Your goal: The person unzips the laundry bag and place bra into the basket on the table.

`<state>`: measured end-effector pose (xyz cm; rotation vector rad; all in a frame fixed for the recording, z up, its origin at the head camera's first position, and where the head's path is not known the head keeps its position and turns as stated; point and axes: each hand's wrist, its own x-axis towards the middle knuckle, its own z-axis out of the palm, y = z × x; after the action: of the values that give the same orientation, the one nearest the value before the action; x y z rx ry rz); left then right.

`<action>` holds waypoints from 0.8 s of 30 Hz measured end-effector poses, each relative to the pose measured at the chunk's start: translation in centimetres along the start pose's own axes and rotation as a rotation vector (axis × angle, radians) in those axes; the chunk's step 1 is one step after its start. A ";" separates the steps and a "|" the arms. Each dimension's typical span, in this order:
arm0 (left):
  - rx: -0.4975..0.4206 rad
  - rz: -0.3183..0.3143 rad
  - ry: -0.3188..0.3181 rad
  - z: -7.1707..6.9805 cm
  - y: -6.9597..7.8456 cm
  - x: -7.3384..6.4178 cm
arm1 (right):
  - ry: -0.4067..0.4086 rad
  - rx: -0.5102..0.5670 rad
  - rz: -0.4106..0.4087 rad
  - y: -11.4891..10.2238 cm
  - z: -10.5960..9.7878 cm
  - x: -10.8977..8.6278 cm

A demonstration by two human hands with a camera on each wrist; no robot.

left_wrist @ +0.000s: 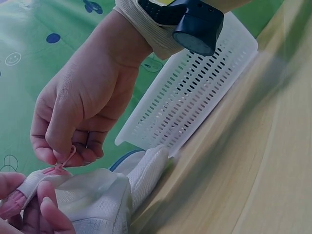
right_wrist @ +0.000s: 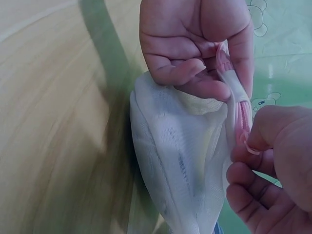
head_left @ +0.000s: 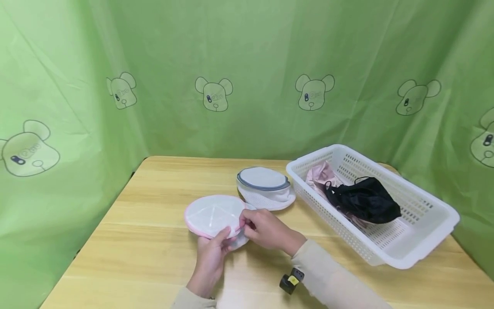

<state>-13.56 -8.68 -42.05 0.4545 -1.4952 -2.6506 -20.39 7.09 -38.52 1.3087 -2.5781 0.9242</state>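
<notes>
1. Pink-trimmed white mesh bag (head_left: 210, 214) is the thing being worked on here. It's up in both hands over the middle of the bench (head_left: 154, 262), round flat side facing up, soft mesh body hanging below the trim.
2. Left hand (head_left: 212, 252) has the rim pinched, thumb on top and fingers curled underneath, right next to the pink zipper (right_wrist: 242, 117).
3. Right hand (head_left: 266, 227) is pinching the little pink zipper pull (left_wrist: 72, 155) between thumb and curled index finger. Both wrist views show that pretty clearly. Can't tell how far along the zip is, though.
4. Just behind and to the right there's a second white mesh bag (head_left: 266, 198), this one with grey-blue trim, sitting on the bench.
5. Right of that is a white plastic basket (head_left: 343, 231) with slotted sides, set at an angle. Inside: a black drawstring pouch (head_left: 366, 201) lying partly over some shiny pink fabric (head_left: 322, 175).
6. Black gadget with a yellow patch (head_left: 291, 280) is by the right sleeve (head_left: 332, 274), and a green curtain (head_left: 254, 133) with cartoon bear heads hangs round the back.
</notes>
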 end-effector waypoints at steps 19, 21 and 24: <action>0.003 0.008 0.031 -0.1 0.1 0.1 | 0.004 0.012 0.011 0.2 -0.3 -0.2; 0.008 0.010 0.034 -0.1 0.1 0.2 | 0.007 0.012 0.007 0.3 -0.4 -0.2; 0.008 0.021 0.036 -0.2 0.0 0.3 | 0.013 0.011 0.001 0.3 -0.4 -0.2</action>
<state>-13.78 -8.90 -42.15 0.4814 -1.4931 -2.6073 -20.59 7.63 -38.40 1.3006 -2.5678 0.9454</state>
